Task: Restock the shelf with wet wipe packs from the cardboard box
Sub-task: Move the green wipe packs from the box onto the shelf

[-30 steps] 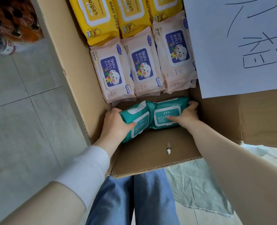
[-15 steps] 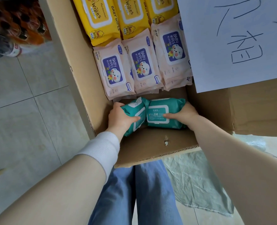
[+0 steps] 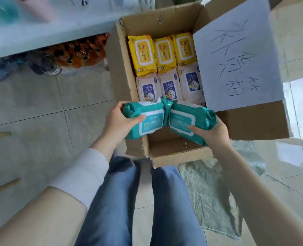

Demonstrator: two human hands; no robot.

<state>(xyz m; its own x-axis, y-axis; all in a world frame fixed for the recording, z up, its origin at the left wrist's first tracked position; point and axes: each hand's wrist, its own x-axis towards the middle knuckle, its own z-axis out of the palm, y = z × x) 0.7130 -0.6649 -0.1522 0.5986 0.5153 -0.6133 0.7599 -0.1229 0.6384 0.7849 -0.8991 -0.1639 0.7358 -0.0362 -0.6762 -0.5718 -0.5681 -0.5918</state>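
Note:
An open cardboard box (image 3: 124, 71) stands on the tiled floor in front of me. Inside lie a row of yellow wipe packs (image 3: 162, 52) and, nearer, a row of pink baby wipe packs (image 3: 169, 86). Above the box's near end I hold two teal wipe packs side by side. My left hand (image 3: 118, 124) grips the left teal pack (image 3: 147, 118) and my right hand (image 3: 212, 134) grips the right teal pack (image 3: 188, 117). The near part of the box bottom is bare.
A white sheet with handwriting (image 3: 236, 63) covers the box's right flap. A pale shelf edge (image 3: 54, 31) runs across the upper left, with bottled drinks (image 3: 76, 52) beneath it. A greenish plastic sheet (image 3: 213, 189) lies on the floor at right. My jeans-clad legs (image 3: 138, 201) are below.
Both hands have lifted the two teal packs up out of the bottom of the box. My view has pulled back, so the whole box and the shelf edge now show.

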